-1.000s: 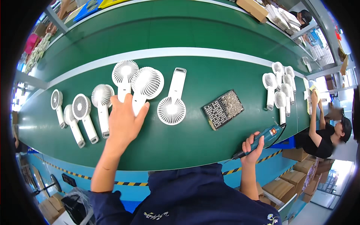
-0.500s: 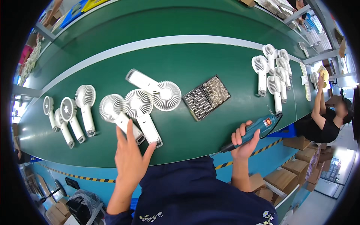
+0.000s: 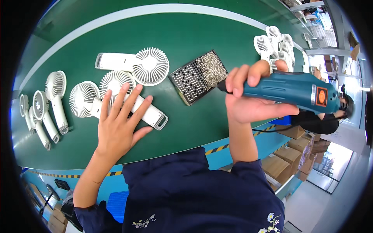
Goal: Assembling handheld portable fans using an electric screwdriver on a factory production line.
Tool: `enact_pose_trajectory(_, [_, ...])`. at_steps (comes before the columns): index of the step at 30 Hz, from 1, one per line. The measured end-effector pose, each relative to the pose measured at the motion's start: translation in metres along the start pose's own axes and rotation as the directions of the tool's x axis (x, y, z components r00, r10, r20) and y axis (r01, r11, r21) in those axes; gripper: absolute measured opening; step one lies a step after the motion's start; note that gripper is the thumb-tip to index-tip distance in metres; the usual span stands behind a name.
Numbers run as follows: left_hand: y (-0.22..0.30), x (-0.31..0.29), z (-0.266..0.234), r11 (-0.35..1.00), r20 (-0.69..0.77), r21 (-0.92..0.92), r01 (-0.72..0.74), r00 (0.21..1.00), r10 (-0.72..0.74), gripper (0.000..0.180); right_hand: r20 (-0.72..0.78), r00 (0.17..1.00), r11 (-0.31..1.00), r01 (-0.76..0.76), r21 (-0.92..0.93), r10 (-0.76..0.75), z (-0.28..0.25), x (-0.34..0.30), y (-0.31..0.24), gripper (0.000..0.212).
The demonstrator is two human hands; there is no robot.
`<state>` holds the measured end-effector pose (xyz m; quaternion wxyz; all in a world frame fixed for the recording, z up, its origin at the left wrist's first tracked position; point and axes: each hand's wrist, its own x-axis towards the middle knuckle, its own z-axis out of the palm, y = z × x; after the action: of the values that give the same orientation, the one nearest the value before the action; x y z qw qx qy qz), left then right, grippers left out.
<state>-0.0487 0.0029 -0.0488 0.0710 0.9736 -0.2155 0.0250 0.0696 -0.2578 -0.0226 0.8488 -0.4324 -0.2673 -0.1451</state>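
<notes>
My right hand (image 3: pixel 243 103) is wrapped round a teal electric screwdriver (image 3: pixel 287 91), held raised and nearly level. Its dark tip points left, close to the right edge of a black perforated screw tray (image 3: pixel 187 82). Small metal screws (image 3: pixel 211 70) fill the tray's far right part. My left hand (image 3: pixel 116 130) lies with fingers spread over two white handheld fans, one in the middle (image 3: pixel 116 83) and one on the left (image 3: pixel 83 99); the fingers hide part of their handles. Whether they press on them I cannot tell. Behind them rests a third fan (image 3: pixel 151 66), handle to the left.
Several white fans (image 3: pixel 55 85) lie at the left of the green table (image 3: pixel 194 132). More fans (image 3: pixel 274 44) are grouped at the far right, partly behind the screwdriver. Cardboard boxes (image 3: pixel 287 155) stand right of me. A co-worker (image 3: pixel 322 122) is at the right.
My right hand has lifted the screwdriver up from the table's front edge, towards the tray. My left hand has moved further over the fans. The whole view has shifted.
</notes>
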Motion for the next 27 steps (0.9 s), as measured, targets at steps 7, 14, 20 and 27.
enact_pose_trajectory(7, [0.029, 0.016, 0.000, 0.981, -0.045, -0.049, 0.190, 0.980, -0.192, 0.071, 0.044, 0.999, 0.999, -0.024, 0.033, 0.022, -0.001, 0.008, 0.021, 0.103])
enact_pose_trajectory(14, [0.030, 0.017, 0.006, 0.977, -0.034, -0.021, 0.213, 0.976, -0.214, 0.067, 0.150, 0.985, 0.996, -0.087, -0.010, 0.088, -0.011, 0.011, 0.028, 0.098])
enact_pose_trajectory(20, [0.031, 0.021, 0.008, 0.978, -0.053, -0.006, 0.208, 0.977, -0.208, 0.067, 0.172, 0.977, 0.992, -0.129, -0.014, 0.129, -0.016, 0.013, 0.027, 0.099])
enact_pose_trajectory(27, [0.032, 0.022, 0.008, 0.975, -0.071, -0.005, 0.224, 0.972, -0.224, 0.066, 0.279, 0.952, 0.990, -0.107, -0.092, 0.129, -0.012, 0.013, 0.025, 0.099])
